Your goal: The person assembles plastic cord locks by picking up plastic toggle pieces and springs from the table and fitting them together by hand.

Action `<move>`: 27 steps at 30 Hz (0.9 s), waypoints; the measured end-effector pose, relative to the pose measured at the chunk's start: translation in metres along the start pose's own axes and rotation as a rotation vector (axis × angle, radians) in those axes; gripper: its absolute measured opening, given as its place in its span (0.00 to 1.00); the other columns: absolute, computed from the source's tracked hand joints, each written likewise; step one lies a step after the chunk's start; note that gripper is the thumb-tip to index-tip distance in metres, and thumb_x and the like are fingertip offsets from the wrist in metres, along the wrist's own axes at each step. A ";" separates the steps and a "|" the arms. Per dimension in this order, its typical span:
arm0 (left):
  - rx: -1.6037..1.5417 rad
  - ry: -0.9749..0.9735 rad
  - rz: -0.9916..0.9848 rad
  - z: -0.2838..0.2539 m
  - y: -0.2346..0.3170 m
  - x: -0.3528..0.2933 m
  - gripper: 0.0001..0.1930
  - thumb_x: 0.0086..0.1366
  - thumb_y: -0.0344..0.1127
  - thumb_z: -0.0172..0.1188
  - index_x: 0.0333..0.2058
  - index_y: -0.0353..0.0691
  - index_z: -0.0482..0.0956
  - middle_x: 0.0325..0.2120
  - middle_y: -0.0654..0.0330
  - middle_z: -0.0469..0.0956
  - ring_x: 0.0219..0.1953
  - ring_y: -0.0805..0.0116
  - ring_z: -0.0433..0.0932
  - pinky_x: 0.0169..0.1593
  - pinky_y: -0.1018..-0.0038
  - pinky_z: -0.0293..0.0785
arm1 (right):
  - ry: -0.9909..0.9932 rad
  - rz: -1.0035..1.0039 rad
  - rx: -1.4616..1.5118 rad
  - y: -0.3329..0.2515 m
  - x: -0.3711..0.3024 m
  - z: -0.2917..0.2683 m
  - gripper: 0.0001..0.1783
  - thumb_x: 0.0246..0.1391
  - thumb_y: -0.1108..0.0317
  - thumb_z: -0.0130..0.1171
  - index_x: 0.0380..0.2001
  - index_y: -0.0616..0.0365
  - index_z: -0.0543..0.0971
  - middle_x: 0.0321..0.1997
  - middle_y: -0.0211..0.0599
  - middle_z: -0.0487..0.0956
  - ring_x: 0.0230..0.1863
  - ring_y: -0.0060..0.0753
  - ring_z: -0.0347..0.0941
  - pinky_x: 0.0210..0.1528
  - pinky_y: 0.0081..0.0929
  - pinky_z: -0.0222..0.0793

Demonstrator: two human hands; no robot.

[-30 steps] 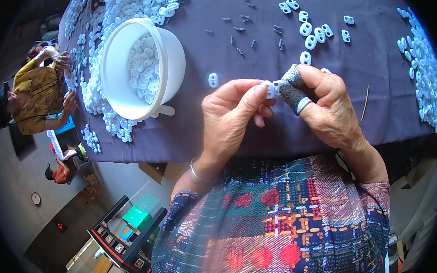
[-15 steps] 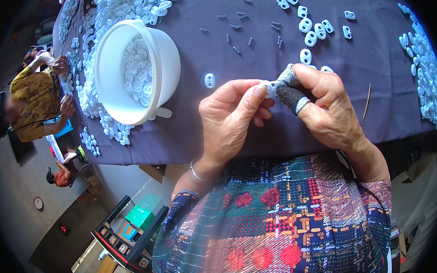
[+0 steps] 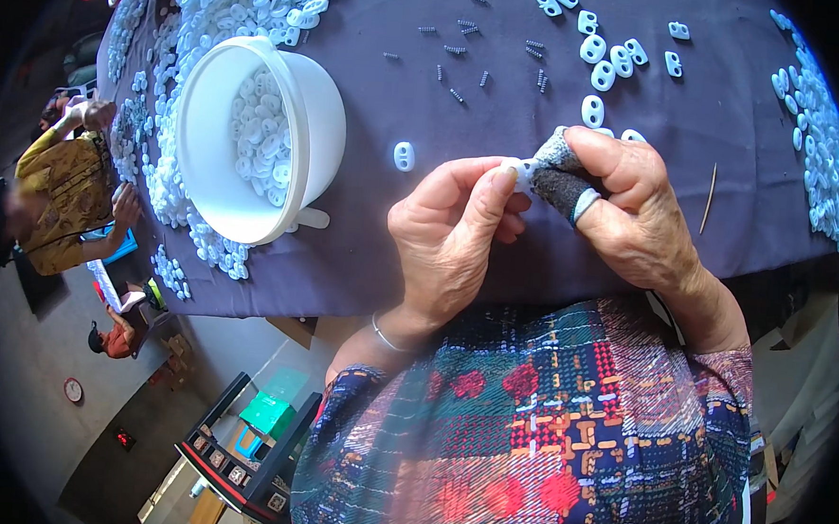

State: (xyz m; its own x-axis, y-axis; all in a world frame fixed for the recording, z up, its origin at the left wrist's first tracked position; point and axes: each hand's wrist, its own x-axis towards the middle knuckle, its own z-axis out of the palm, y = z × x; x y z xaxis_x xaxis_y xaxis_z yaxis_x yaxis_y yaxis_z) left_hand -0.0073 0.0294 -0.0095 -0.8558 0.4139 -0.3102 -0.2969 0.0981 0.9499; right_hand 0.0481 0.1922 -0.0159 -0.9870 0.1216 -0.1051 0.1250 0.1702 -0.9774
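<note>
Work position: held part [image 3: 523, 176], white, raised over the table [image 3: 343, 277] near the middle of its near edge. Left hand [image 3: 445, 235]: thumb and forefinger closed in a pinch on the held part, other fingers curled. Right hand [image 3: 636, 202]: thumb and forefinger, in covers [image 3: 560, 186], pinched at the opposite end; presence of a spring or second piece between the covered tips impossible to tell.

Progress, by judgement: held part unfinished. Springs [image 3: 455, 49] loose toward the far edge, apparently unused. Loose parts [image 3: 592, 111] scattered to the right of the springs, a few with small projections, possibly further along. Left heap [image 3: 166, 173], along the left edge: probably remaining stock. Right heap [image 3: 822, 179], along the right edge: possibly completed, status not confirmable. More pieces inside the tub [image 3: 320, 133], beside the left heap. Single part [image 3: 404, 156] between tub and left hand.

Materials: parts oval, smooth, plastic-looking, with paired holes where visible. Springs dark, narrow, coiled. Tub white, round, thick-rimmed, with a projecting tab. Covers grey and black, knitted in appearance. Cloth [image 3: 542, 273] dark purplish-grey, lightly creased. Stick [image 3: 708, 198] thin, tan, straight, near the right hand.
</note>
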 end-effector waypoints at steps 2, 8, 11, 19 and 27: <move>0.024 0.010 0.016 0.000 0.000 0.000 0.09 0.65 0.32 0.59 0.39 0.31 0.79 0.25 0.59 0.80 0.22 0.78 0.75 0.26 0.82 0.72 | 0.003 -0.005 0.013 0.001 0.000 0.001 0.04 0.52 0.76 0.57 0.30 0.65 0.74 0.23 0.31 0.71 0.26 0.22 0.67 0.30 0.22 0.61; 0.025 0.003 0.023 0.000 -0.001 0.000 0.09 0.65 0.31 0.59 0.39 0.31 0.79 0.24 0.60 0.80 0.22 0.78 0.75 0.26 0.82 0.72 | 0.000 -0.018 0.043 0.003 0.001 0.001 0.03 0.53 0.75 0.57 0.29 0.64 0.75 0.19 0.27 0.71 0.18 0.15 0.64 0.21 0.18 0.57; 0.015 0.001 0.034 0.000 -0.003 0.000 0.08 0.65 0.30 0.59 0.38 0.31 0.79 0.24 0.60 0.80 0.22 0.78 0.75 0.27 0.82 0.72 | 0.006 0.006 0.071 0.004 0.001 0.004 0.02 0.53 0.75 0.56 0.28 0.62 0.75 0.17 0.23 0.69 0.14 0.12 0.61 0.16 0.16 0.53; 0.013 -0.056 0.027 -0.003 -0.003 0.005 0.08 0.63 0.31 0.61 0.37 0.31 0.80 0.26 0.60 0.80 0.26 0.78 0.76 0.30 0.84 0.74 | -0.012 -0.035 -0.036 0.009 0.006 0.000 0.02 0.52 0.75 0.56 0.28 0.62 0.74 0.15 0.24 0.68 0.15 0.13 0.62 0.17 0.20 0.54; -0.242 -0.095 -0.035 -0.012 -0.004 0.009 0.08 0.64 0.32 0.60 0.37 0.32 0.79 0.28 0.58 0.80 0.26 0.76 0.78 0.30 0.81 0.75 | 0.109 -0.185 -0.213 -0.010 0.003 0.007 0.13 0.43 0.72 0.67 0.33 0.63 0.75 0.24 0.35 0.73 0.22 0.27 0.69 0.24 0.23 0.63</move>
State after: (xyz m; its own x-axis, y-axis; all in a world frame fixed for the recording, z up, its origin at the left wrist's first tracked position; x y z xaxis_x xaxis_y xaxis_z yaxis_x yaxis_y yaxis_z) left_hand -0.0190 0.0219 -0.0170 -0.8031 0.4984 -0.3265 -0.4280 -0.1012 0.8981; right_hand 0.0432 0.1842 -0.0079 -0.9798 0.1716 0.1023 -0.0258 0.3990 -0.9166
